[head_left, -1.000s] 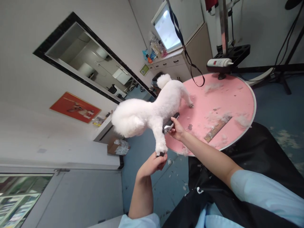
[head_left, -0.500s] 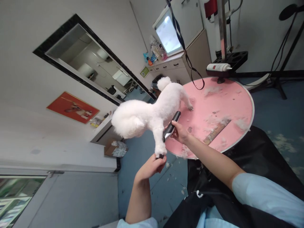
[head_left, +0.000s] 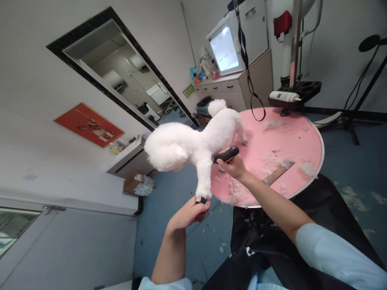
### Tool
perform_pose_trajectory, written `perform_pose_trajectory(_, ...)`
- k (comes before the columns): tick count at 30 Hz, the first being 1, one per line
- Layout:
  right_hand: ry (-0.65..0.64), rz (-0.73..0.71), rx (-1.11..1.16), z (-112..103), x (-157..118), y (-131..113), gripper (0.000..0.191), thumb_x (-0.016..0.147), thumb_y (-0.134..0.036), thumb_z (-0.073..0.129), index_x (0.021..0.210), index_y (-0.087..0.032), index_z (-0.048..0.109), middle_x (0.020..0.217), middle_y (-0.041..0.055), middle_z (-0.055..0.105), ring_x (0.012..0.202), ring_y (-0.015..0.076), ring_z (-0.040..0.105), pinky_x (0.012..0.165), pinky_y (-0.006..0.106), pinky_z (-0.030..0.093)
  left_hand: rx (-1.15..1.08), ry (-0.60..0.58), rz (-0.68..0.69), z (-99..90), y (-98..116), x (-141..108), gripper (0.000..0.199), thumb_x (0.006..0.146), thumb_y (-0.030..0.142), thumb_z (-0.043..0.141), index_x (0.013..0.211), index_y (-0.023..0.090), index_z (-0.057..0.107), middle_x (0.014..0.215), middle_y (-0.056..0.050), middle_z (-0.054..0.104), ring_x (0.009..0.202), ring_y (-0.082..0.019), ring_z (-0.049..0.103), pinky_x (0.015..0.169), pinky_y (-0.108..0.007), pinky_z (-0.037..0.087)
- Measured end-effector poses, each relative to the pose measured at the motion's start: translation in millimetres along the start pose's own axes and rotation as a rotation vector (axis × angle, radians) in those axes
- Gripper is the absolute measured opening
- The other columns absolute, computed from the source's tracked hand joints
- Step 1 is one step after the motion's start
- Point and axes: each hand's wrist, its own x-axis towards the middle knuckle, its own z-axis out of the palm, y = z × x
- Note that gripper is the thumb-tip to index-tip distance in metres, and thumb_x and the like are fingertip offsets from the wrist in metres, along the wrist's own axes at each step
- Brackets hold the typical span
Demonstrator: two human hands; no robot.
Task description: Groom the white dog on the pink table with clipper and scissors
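A fluffy white dog [head_left: 222,129] stands on the round pink table [head_left: 290,137], its head turned to the left. My left hand [head_left: 190,211] is closed on the dog's front paw [head_left: 203,193], holding that leg out past the table's edge. Black clippers [head_left: 228,154] are in my right hand [head_left: 234,166], whose fingers wrap round them. Their front end is beside the top of the raised leg, against the dog's body, and is partly hidden. Cut white fur and a comb [head_left: 278,172] lie on the table.
A black loop leash [head_left: 250,80] hangs over the table's back edge. A white bottle [head_left: 284,96] lies on a black holder [head_left: 311,89] fixed to a metal post [head_left: 294,48]. Behind stand drawers [head_left: 226,86]; a black apron [head_left: 326,217] covers my lap.
My right hand has turned the clippers flatter and shifted them from beside the lower raised leg up toward the dog's chest. My left hand still holds the paw. The view has shifted slightly.
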Motion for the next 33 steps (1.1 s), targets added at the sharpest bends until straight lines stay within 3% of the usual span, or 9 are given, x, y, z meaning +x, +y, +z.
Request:
perform_pose_trajectory(4, 0.058, -0.236, 0.107, 5.3, -2.7, 5.8, 0.036, 0.078, -0.047, 0.075, 0.103, -0.024, 0.061, 0.105, 0.0077, 0.071, 0.094, 0.0237, 0.070, 0.081, 0.037, 0.059, -0.049, -0.073, 0.034, -3.8, -4.9, -2.7, 0.024, 0.065, 0.036, 0.058, 0.063, 0.020, 0.039, 0.047, 0.010, 0.030, 0.040, -0.003, 0.025, 0.043, -0.021, 0.021)
perform_pose_trajectory(11, -0.124, -0.476, -0.292, 11.1, -32.3, 27.2, 0.035, 0.089, -0.036, 0.066, 0.120, -0.022, 0.058, 0.116, 0.0121, 0.073, 0.103, 0.0236, 0.073, 0.085, 0.037, 0.062, -0.174, -0.091, 0.126, -10.1, -9.8, -3.6, 0.032, 0.068, 0.041, 0.064, 0.063, 0.020, 0.040, 0.044, 0.011, 0.026, 0.037, -0.003, 0.020, 0.042, -0.020, 0.022)
perform_pose_trajectory(17, -0.300, -0.863, -0.426, 16.5, -51.1, 32.3, 0.019, 0.096, -0.027, 0.057, 0.114, -0.021, 0.061, 0.129, 0.0132, 0.069, 0.102, 0.0181, 0.073, 0.078, 0.028, 0.061, -0.149, -0.101, 0.120, -12.5, -7.4, -7.7, 0.035, 0.068, 0.043, 0.067, 0.063, 0.019, 0.042, 0.044, 0.010, 0.027, 0.037, -0.003, 0.021, 0.042, -0.020, 0.022)
perform_pose_trajectory(21, -0.273, -0.846, -0.597, 13.6, -40.7, 43.2, 0.023, 0.096, -0.022, 0.056, 0.118, -0.019, 0.063, 0.129, 0.0155, 0.068, 0.107, 0.0206, 0.071, 0.077, 0.027, 0.061, -0.137, -0.077, 0.134, -12.8, -5.1, -8.3, 0.034, 0.069, 0.042, 0.065, 0.062, 0.020, 0.039, 0.045, 0.010, 0.026, 0.037, -0.003, 0.021, 0.042, -0.019, 0.025)
perform_pose_trajectory(26, -0.262, -0.672, -0.741, -0.2, -36.0, 55.7, 0.027, 0.095, -0.015, 0.052, 0.119, -0.016, 0.064, 0.129, 0.0181, 0.068, 0.104, 0.0210, 0.072, 0.074, 0.027, 0.061, -0.116, -0.098, 0.131, -12.4, -6.2, -5.2, 0.032, 0.070, 0.041, 0.064, 0.063, 0.020, 0.040, 0.045, 0.010, 0.026, 0.038, -0.003, 0.021, 0.042, -0.020, 0.026)
perform_pose_trajectory(28, -0.321, -0.734, -0.725, -2.9, -39.5, 49.1, 0.025, 0.096, -0.017, 0.050, 0.117, -0.018, 0.064, 0.128, 0.0159, 0.068, 0.103, 0.0189, 0.071, 0.073, 0.025, 0.060, -0.109, -0.118, 0.117, -12.2, -8.1, -4.9, 0.033, 0.070, 0.043, 0.064, 0.064, 0.020, 0.041, 0.046, 0.010, 0.026, 0.038, -0.003, 0.022, 0.042, -0.020, 0.026)
perform_pose_trajectory(31, -0.434, -0.959, -0.693, -4.6, -41.9, 37.4, 0.022, 0.100, -0.019, 0.048, 0.113, -0.021, 0.065, 0.131, 0.0117, 0.067, 0.095, 0.0148, 0.071, 0.074, 0.023, 0.058, -0.105, -0.115, 0.108, -10.5, -10.9, -5.9, 0.034, 0.071, 0.044, 0.064, 0.064, 0.020, 0.041, 0.046, 0.010, 0.027, 0.039, -0.004, 0.023, 0.043, -0.020, 0.026)
perform_pose_trajectory(33, -0.441, -1.006, -0.736, -8.4, -36.8, 38.9, 0.024, 0.100, -0.017, 0.046, 0.114, -0.021, 0.065, 0.133, 0.0122, 0.065, 0.090, 0.0138, 0.070, 0.072, 0.023, 0.057, -0.122, -0.099, 0.103, -8.1, -11.8, -6.7, 0.034, 0.071, 0.043, 0.064, 0.064, 0.020, 0.040, 0.046, 0.010, 0.027, 0.039, -0.004, 0.023, 0.043, -0.020, 0.025)
